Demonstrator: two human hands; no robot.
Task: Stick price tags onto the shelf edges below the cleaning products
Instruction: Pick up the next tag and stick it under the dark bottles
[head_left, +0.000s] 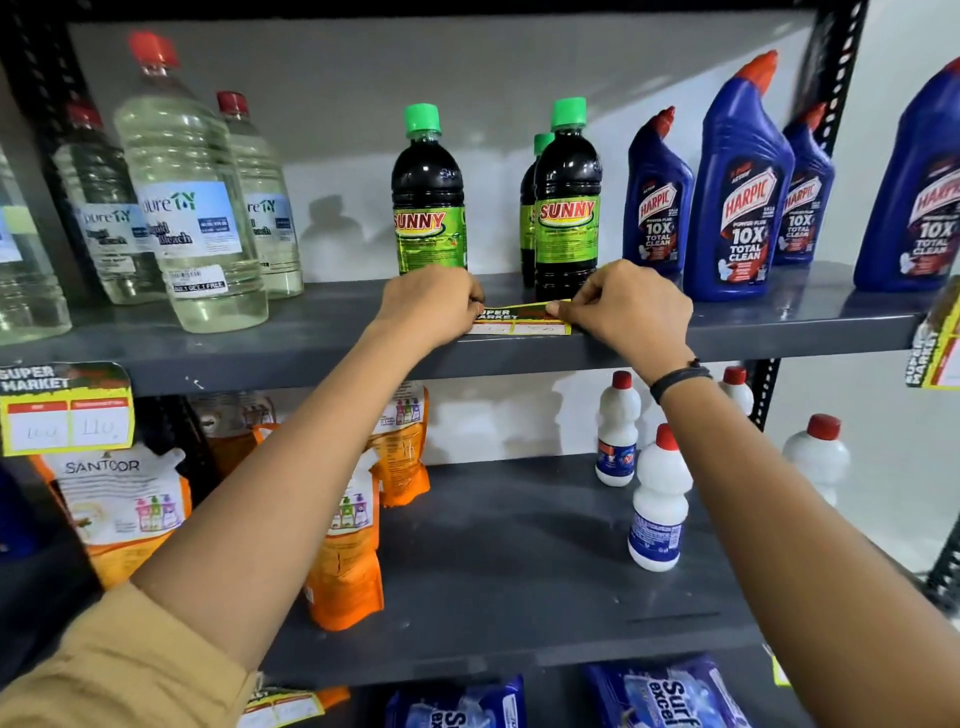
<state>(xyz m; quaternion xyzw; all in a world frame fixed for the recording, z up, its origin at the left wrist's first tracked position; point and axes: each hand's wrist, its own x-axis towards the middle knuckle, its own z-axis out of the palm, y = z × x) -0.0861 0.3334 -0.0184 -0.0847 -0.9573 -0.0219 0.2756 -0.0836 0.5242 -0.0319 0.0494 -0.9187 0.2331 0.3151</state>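
Note:
A yellow, green and red price tag (519, 319) lies along the front lip of the grey upper shelf (260, 358), below the dark Sunny bottles (567, 208). My left hand (431, 304) pinches the tag's left end and my right hand (631, 306) pinches its right end. Both hands rest on the shelf top. Another price tag (67, 410) hangs on the same shelf edge at far left, below the clear bleach bottles (189, 208). A third price tag (937, 345) shows at the right edge.
Blue Harpic bottles (740, 197) stand right of the Sunny bottles. The lower shelf (519, 571) carries orange Santoor pouches (124, 509) and white bottles with red caps (657, 504). Blue Surf Excel packs (670, 696) lie on the bottom level.

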